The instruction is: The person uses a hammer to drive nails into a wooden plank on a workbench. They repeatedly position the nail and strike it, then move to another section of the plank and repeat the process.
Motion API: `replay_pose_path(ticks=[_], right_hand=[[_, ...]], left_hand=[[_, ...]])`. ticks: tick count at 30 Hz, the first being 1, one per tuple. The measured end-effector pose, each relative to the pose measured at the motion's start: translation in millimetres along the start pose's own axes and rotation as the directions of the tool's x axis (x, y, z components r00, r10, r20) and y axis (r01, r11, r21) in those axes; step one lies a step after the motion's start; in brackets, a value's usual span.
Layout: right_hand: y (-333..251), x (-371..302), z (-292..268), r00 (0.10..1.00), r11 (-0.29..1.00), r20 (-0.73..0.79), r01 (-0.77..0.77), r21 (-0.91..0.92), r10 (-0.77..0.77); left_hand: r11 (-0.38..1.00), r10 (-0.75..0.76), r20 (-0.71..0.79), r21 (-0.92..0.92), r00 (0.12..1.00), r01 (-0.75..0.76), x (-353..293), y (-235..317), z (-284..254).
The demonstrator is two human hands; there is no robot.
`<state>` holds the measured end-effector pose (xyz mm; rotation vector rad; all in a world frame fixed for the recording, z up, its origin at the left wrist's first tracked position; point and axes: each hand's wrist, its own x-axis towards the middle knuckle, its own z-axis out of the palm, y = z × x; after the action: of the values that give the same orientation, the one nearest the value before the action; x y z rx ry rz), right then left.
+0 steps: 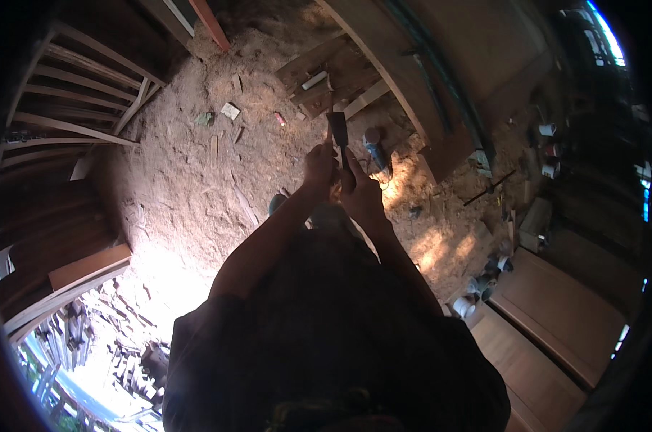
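Both my hands are close together in front of me, over a ground strewn with wood shavings. My right hand [360, 193] is closed round the handle of a dark tool with a broad, blocky head [337, 129], which points away from me; its exact kind is unclear. Just left of it, my left hand [320, 167] is closed. A thin, pale strip [330, 90] rises beyond that hand, but whether the fingers hold it is too dim to tell. Beyond the tool lie wooden boards [319, 61] with a white cylinder [314, 80] on them. A blue corded power tool [374, 147] lies right of my hands.
A large wooden panel [405, 79] with a curved edge stands at the far right. Slatted wooden frames [88, 93] lean at the left. Flat brown panels [556, 309] and several pots [464, 306] are at the near right. Scrap wood [128, 360] lies in bright light at the near left.
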<state>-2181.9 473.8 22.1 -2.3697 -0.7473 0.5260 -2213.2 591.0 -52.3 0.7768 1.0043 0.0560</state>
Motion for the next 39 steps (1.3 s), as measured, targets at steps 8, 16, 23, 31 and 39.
replay_pose_path(ticks=[8,16,23,31,39], right_hand=[[-4,17,-15,0.999,0.997,0.024,-0.039,-0.071,0.041],[-22,42,-16,0.982,0.983,0.063,-0.179,0.027,0.178],[5,52,6,0.997,0.993,-0.035,-0.078,-0.093,0.075],[-4,3,-4,0.993,0.996,0.081,-0.080,-0.043,0.083],[6,33,-4,1.000,0.999,-0.020,-0.017,-0.051,0.016]], left_hand=[[0.944,-0.162,0.144,-0.266,0.976,0.196,-3,4,-3],[0.997,-0.072,-0.041,0.007,0.997,0.072,-8,9,15],[0.992,0.096,-0.032,0.084,0.995,-0.093,3,-16,3],[0.999,-0.041,-0.019,0.007,0.999,0.041,2,5,7],[0.989,-0.133,0.001,-0.066,0.991,0.133,-11,11,13]])
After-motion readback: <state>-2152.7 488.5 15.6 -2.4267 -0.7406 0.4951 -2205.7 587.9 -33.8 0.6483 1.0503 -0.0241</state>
